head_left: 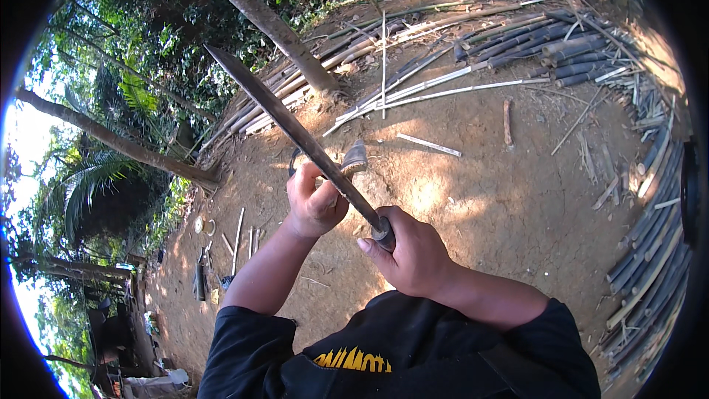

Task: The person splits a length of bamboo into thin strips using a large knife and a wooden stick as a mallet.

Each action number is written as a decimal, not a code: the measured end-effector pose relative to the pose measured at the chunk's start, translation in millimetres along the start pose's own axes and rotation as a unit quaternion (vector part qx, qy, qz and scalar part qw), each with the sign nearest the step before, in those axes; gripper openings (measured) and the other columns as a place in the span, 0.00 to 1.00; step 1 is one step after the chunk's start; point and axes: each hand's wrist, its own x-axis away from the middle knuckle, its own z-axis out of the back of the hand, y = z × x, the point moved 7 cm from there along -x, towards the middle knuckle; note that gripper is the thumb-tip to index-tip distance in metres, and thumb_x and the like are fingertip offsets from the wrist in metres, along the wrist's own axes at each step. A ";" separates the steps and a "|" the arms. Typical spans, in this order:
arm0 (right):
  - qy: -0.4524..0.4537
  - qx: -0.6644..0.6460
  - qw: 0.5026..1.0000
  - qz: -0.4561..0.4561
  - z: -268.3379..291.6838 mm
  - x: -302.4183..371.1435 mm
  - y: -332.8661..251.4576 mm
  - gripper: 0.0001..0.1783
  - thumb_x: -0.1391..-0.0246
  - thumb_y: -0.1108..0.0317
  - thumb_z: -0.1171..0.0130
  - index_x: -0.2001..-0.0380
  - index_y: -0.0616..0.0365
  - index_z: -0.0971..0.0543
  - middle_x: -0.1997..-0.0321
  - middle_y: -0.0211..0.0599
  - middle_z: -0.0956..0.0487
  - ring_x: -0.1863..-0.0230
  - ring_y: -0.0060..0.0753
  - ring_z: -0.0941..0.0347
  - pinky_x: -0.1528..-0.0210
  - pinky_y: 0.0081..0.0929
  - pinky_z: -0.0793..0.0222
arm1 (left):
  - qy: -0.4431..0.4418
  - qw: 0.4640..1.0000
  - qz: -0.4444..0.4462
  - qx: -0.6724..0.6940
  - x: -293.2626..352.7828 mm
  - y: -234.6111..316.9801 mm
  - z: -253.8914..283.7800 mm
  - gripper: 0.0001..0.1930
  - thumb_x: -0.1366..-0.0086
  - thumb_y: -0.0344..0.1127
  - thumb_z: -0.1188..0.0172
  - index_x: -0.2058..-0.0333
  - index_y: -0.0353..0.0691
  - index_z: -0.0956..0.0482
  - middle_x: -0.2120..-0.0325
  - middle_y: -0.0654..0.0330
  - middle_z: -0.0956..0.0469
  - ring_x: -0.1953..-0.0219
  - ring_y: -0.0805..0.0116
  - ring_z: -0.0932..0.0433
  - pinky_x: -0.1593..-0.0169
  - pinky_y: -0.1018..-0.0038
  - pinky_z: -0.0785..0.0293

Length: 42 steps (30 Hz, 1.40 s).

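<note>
Right hand [419, 255] closed on the long knife [288, 124], which slants away forward-left across the curled left hand [314, 207], whose own hold I can't quite make out

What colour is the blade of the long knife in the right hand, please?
Dark grey-brown; the blade shows best in the head view.

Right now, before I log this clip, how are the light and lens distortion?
Head view: sky washed out at the left rim; head view: dappled sun and shade across the dirt ground; head view: dark poles at right bow along the fisheye rim; head view: long blade shows no obvious motion blur.
</note>
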 end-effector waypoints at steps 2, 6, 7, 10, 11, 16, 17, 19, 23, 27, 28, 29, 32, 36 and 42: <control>0.001 0.001 1.000 0.000 1.0 0.0 0.4 0.22 0.39 0.57 0.38 0.53 0.64 0.28 0.70 0.48 0.21 0.70 0.52 0.21 0.68 0.43 0.25 | 0.002 1.000 -0.004 0.002 -0.7 0.5 -1.1 0.11 0.51 0.20 0.29 0.72 0.39 0.23 0.69 0.55 0.23 0.67 0.55 0.25 0.64 0.64 0.30; 0.003 0.003 1.000 0.000 2.3 0.8 0.6 0.22 0.39 0.57 0.38 0.53 0.64 0.28 0.70 0.47 0.21 0.70 0.52 0.20 0.68 0.43 0.25 | 0.003 1.000 -0.008 0.001 -2.4 3.5 -1.7 0.12 0.51 0.20 0.29 0.71 0.40 0.23 0.69 0.54 0.23 0.67 0.55 0.24 0.65 0.64 0.30; 0.003 0.004 1.000 -0.001 2.5 1.0 1.0 0.22 0.39 0.56 0.38 0.53 0.64 0.28 0.70 0.47 0.21 0.70 0.52 0.20 0.68 0.43 0.25 | 0.002 1.000 -0.006 -0.002 -2.9 4.1 -2.2 0.12 0.51 0.20 0.29 0.71 0.40 0.23 0.69 0.54 0.24 0.67 0.55 0.24 0.65 0.65 0.29; 0.002 -0.002 1.000 -0.002 2.3 0.9 2.6 0.22 0.39 0.56 0.38 0.53 0.64 0.28 0.70 0.48 0.21 0.70 0.52 0.20 0.68 0.43 0.25 | 0.006 1.000 -0.012 0.009 -2.8 3.9 -4.3 0.13 0.51 0.20 0.29 0.71 0.40 0.24 0.69 0.55 0.24 0.67 0.56 0.24 0.66 0.65 0.29; 0.002 -0.003 1.000 -0.005 2.3 0.9 3.4 0.22 0.39 0.56 0.38 0.53 0.64 0.28 0.70 0.48 0.20 0.71 0.52 0.20 0.68 0.43 0.25 | 0.007 1.000 -0.011 0.008 -2.6 4.0 -4.9 0.13 0.51 0.20 0.29 0.71 0.40 0.24 0.69 0.55 0.24 0.67 0.56 0.24 0.66 0.66 0.29; 0.002 -0.009 1.000 -0.007 3.1 1.6 4.9 0.23 0.40 0.56 0.38 0.52 0.65 0.29 0.70 0.48 0.20 0.71 0.53 0.20 0.69 0.43 0.25 | 0.007 1.000 -0.011 0.006 -3.6 5.4 -6.8 0.13 0.51 0.20 0.29 0.70 0.40 0.24 0.69 0.55 0.24 0.68 0.56 0.25 0.66 0.66 0.29; 0.002 -0.009 1.000 -0.008 3.7 1.6 4.7 0.23 0.40 0.56 0.38 0.52 0.65 0.29 0.70 0.48 0.20 0.71 0.53 0.20 0.69 0.44 0.25 | 0.009 1.000 -0.010 0.008 -3.4 5.4 -7.2 0.13 0.51 0.20 0.29 0.70 0.40 0.24 0.69 0.55 0.24 0.67 0.56 0.25 0.66 0.66 0.29; 0.002 -0.008 1.000 -0.010 5.0 1.6 3.8 0.23 0.39 0.56 0.38 0.52 0.65 0.29 0.70 0.48 0.20 0.71 0.53 0.20 0.69 0.44 0.25 | 0.013 1.000 -0.008 0.011 -2.9 5.7 -7.7 0.13 0.51 0.20 0.29 0.70 0.40 0.24 0.69 0.55 0.24 0.67 0.56 0.25 0.66 0.66 0.29; -0.001 -0.002 1.000 -0.012 5.8 1.9 5.2 0.23 0.39 0.57 0.38 0.52 0.65 0.29 0.70 0.48 0.20 0.70 0.53 0.20 0.68 0.44 0.25 | 0.002 1.000 -0.010 -0.001 -4.8 6.4 -8.9 0.14 0.51 0.20 0.29 0.70 0.40 0.25 0.69 0.56 0.25 0.68 0.56 0.26 0.66 0.65 0.30; -0.008 -0.005 1.000 -0.014 8.5 1.9 2.9 0.22 0.39 0.57 0.38 0.53 0.65 0.29 0.70 0.48 0.20 0.70 0.53 0.20 0.68 0.44 0.26 | 0.004 1.000 -0.008 0.000 -6.0 7.9 -9.0 0.14 0.51 0.20 0.29 0.70 0.40 0.25 0.69 0.56 0.25 0.68 0.56 0.26 0.66 0.64 0.30; -0.008 -0.005 1.000 -0.013 8.9 2.1 2.6 0.22 0.39 0.57 0.38 0.53 0.65 0.29 0.70 0.48 0.20 0.70 0.53 0.20 0.68 0.44 0.26 | 0.004 1.000 -0.007 0.000 -6.5 8.3 -9.2 0.14 0.51 0.20 0.29 0.70 0.40 0.25 0.69 0.56 0.25 0.68 0.56 0.26 0.66 0.64 0.30; -0.007 -0.005 1.000 -0.012 9.4 2.3 2.4 0.22 0.39 0.57 0.38 0.53 0.65 0.29 0.71 0.47 0.20 0.71 0.53 0.20 0.68 0.44 0.26 | 0.005 1.000 -0.006 -0.001 -6.3 8.2 -9.5 0.14 0.51 0.20 0.29 0.71 0.40 0.25 0.69 0.56 0.25 0.68 0.56 0.26 0.66 0.64 0.30; -0.005 -0.007 1.000 -0.009 10.9 2.7 1.4 0.22 0.40 0.57 0.38 0.53 0.64 0.29 0.71 0.47 0.21 0.71 0.52 0.20 0.68 0.44 0.26 | 0.006 1.000 -0.005 -0.003 -6.1 8.0 -9.7 0.14 0.51 0.20 0.28 0.71 0.40 0.25 0.69 0.55 0.25 0.67 0.55 0.26 0.66 0.64 0.30; -0.005 -0.008 1.000 -0.006 11.3 2.6 1.5 0.22 0.40 0.58 0.38 0.53 0.64 0.29 0.71 0.46 0.21 0.72 0.52 0.20 0.69 0.43 0.26 | 0.006 1.000 -0.004 -0.007 -5.5 7.5 -10.1 0.13 0.51 0.21 0.27 0.71 0.39 0.24 0.69 0.55 0.25 0.67 0.55 0.26 0.65 0.64 0.30; -0.001 0.004 1.000 0.000 11.7 2.8 1.9 0.23 0.40 0.57 0.38 0.53 0.65 0.29 0.72 0.47 0.21 0.72 0.52 0.21 0.70 0.43 0.26 | 0.012 1.000 0.006 0.003 -3.5 4.4 -10.6 0.13 0.51 0.21 0.27 0.71 0.38 0.23 0.68 0.54 0.24 0.66 0.54 0.25 0.65 0.63 0.30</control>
